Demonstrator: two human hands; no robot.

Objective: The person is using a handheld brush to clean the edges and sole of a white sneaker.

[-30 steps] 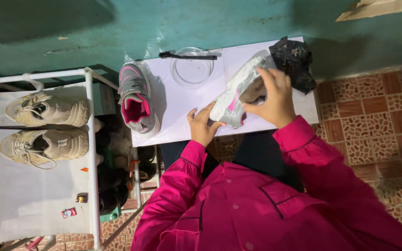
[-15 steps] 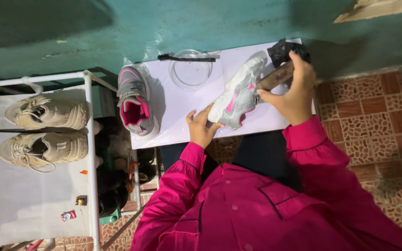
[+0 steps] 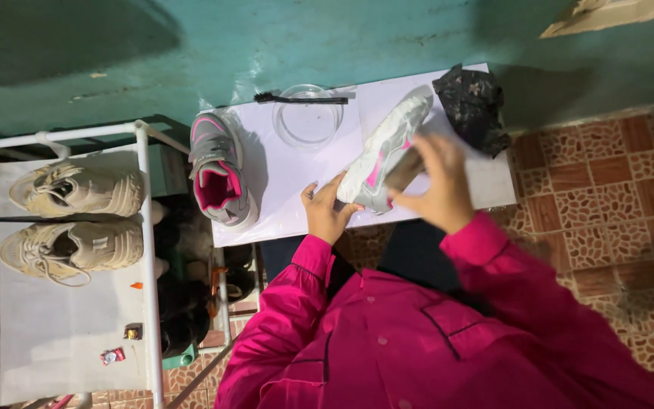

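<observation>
Leftmost, two beige shoes [image 3: 70, 220] sit on a white rack [image 3: 145, 250]. At frame centre, the left hand [image 3: 328, 213] grips the white-pink sneaker [image 3: 382, 155] over the table [image 3: 297, 174]; the right hand [image 3: 440, 185] presses something against it. Its mate [image 3: 221, 168] lies untouched.

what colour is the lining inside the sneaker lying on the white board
Bright pink lining inside a grey sneaker with pink trim, seen best in the head view.
</observation>
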